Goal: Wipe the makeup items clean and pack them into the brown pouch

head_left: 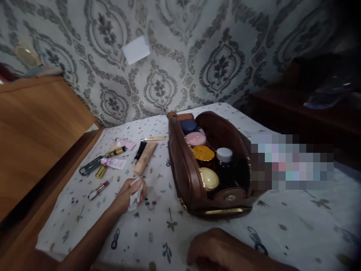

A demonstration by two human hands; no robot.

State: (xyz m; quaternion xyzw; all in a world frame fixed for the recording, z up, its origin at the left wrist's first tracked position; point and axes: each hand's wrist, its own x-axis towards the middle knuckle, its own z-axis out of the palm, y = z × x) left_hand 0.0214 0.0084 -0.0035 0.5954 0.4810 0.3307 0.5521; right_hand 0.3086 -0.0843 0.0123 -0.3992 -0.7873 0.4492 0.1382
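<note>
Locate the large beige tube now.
In the head view, the large beige tube lies left of the brown bag, beyond the left hand, beside a black tube.

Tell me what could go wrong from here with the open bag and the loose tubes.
The left hand, gripping a white cloth or tissue, is close to the beige tube and might knock it. The brown bag gapes open, so its jars could spill if it tipped. The right hand, low before the bag, might bump it.
</note>
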